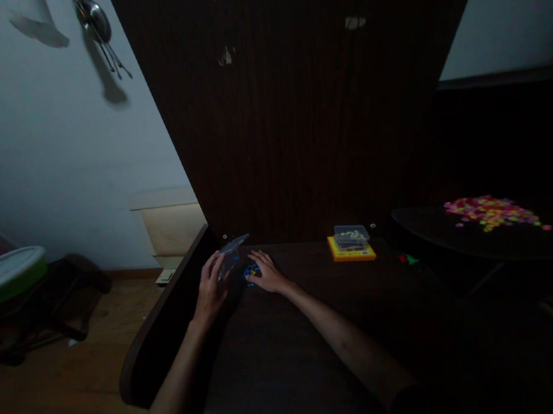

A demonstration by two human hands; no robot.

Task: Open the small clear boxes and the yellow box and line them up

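Observation:
My left hand [212,284] is closed on a clear plastic box [227,261] with its lid tilted up, held at the left side of the dark wooden tabletop [284,347]. A few blue bits show through its wall. Right beside it, small blue pieces [250,274], with some yellow among them, lie in a little heap on the wood. My right hand [268,274] rests against that heap, thumb and fingers apart and curved around its right side. The dim light hides the exact shape of the pieces.
Another clear box [351,236] with pale bits stands on a yellow-orange package [353,255] at the back. Many colourful small pieces [491,213] cover part of a dark rounded surface [421,233] at right. Red and green bits [408,258] lie below it. A raised wooden side [164,321] borders the left.

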